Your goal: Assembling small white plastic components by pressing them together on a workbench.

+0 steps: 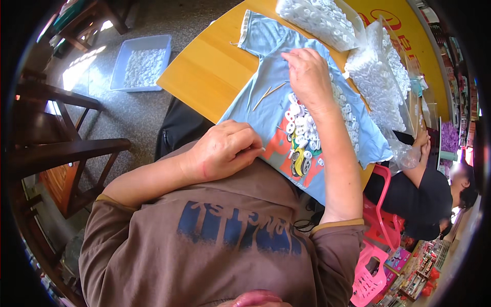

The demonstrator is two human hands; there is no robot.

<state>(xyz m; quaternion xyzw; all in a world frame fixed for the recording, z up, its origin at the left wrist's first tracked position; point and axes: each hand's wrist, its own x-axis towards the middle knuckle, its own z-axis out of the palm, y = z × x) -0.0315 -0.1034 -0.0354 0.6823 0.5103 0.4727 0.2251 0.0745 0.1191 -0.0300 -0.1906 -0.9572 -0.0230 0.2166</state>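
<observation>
My left hand (225,149) is closed near the table's front edge, its thumb and finger pinched together. A tiny white bit shows at the fingertips, too small to name. Over the upper part of a light blue T-shirt (271,66) is my right hand (309,79), fingers bent and drawn together; what they hold, if anything, is hidden. The shirt lies spread on the table with a printed picture on it. Small white plastic pieces with holes (306,128) are heaped on the shirt beside and beyond my right forearm. Thin sticks (268,95) lie left of the heap.
The yellow wooden table (204,66) carries clear containers (319,20) and a large clear bag (381,82) full of white pieces. A pale tub (140,64) with more stands on the floor. Wooden chairs (66,148) are at left. A person (409,199) sits at right, near a pink chair (381,204).
</observation>
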